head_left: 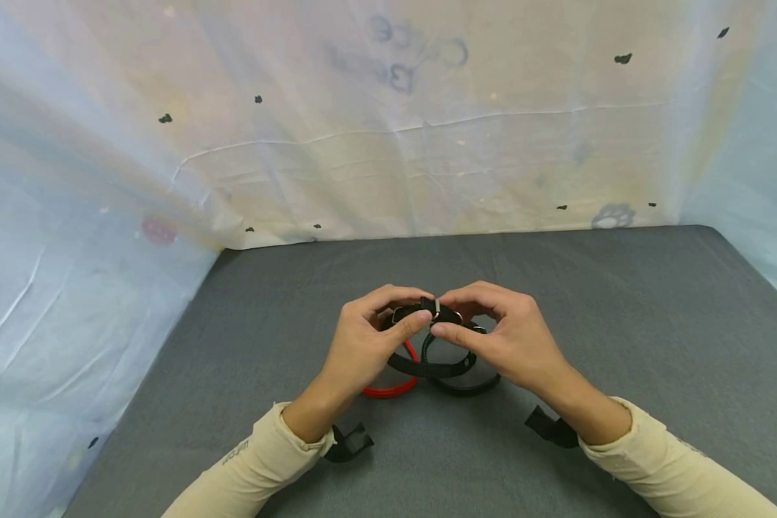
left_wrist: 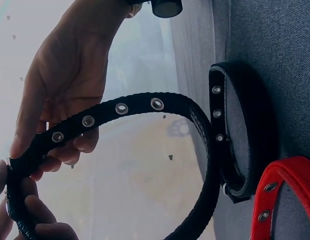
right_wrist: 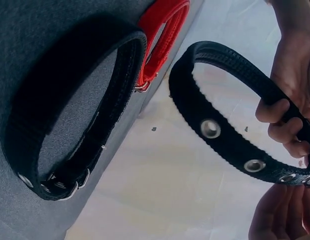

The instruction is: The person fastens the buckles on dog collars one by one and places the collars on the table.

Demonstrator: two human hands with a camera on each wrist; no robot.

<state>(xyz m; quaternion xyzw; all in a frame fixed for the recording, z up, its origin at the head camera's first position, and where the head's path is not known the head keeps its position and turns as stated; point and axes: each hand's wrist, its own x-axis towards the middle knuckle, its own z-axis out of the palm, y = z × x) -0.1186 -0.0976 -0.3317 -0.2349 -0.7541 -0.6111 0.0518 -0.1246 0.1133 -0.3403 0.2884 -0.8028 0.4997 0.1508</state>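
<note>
A black collar point(head_left: 430, 370) with metal eyelets and a buckle is held up between both hands, closed into a loop. My left hand point(head_left: 365, 334) grips it near the buckle, thumb in front and fingers behind. From the other side, my right hand point(head_left: 508, 334) pinches it close to the buckle, and the fingertips of the two hands almost meet. The eyelets along the loop point(left_wrist: 139, 102) show in both wrist views. Below the hands lie a red collar point(head_left: 391, 391) and a second black collar point(head_left: 469, 391), each forming a ring on the table.
A grey cloth covers the table point(head_left: 298, 288). Pale printed sheeting point(head_left: 427, 173) hangs behind it and along both sides. Black strap ends stick out by the left cuff point(head_left: 311, 439) and the right cuff point(head_left: 611, 432).
</note>
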